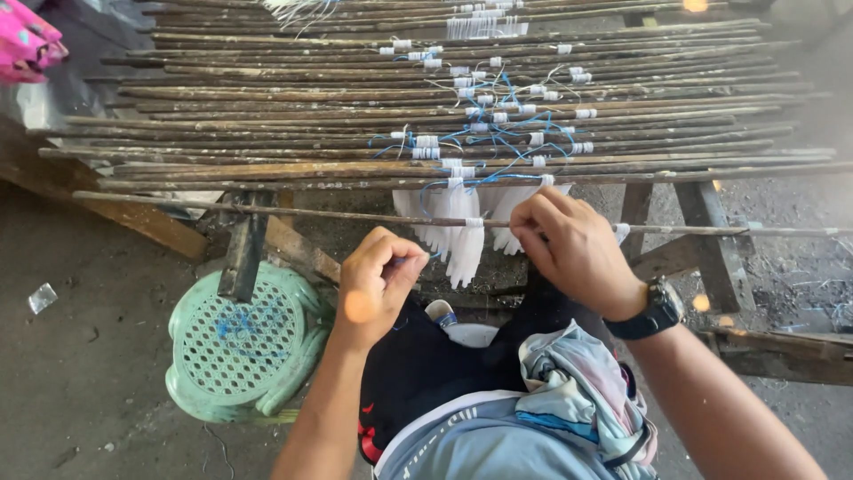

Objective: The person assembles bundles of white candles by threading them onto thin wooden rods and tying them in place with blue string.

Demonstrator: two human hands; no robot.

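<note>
A rack of several long dark wooden sticks (267,120) lies across a wooden frame in front of me. Small white bundles (462,227) hang from the nearest stick (267,212), tied with white bands and thin blue string (498,147). My right hand (569,244) is closed around the nearest stick beside the white bundles; a black watch sits on its wrist. Just below that stick, my left hand (373,280) pinches the end of a blue string between its fingers.
A pale green plastic stool (240,351) stands on the dirt floor at the lower left. Wooden frame legs (711,244) rise at the right. A pink object (27,44) shows at the top left corner. A cloth (577,391) lies on my lap.
</note>
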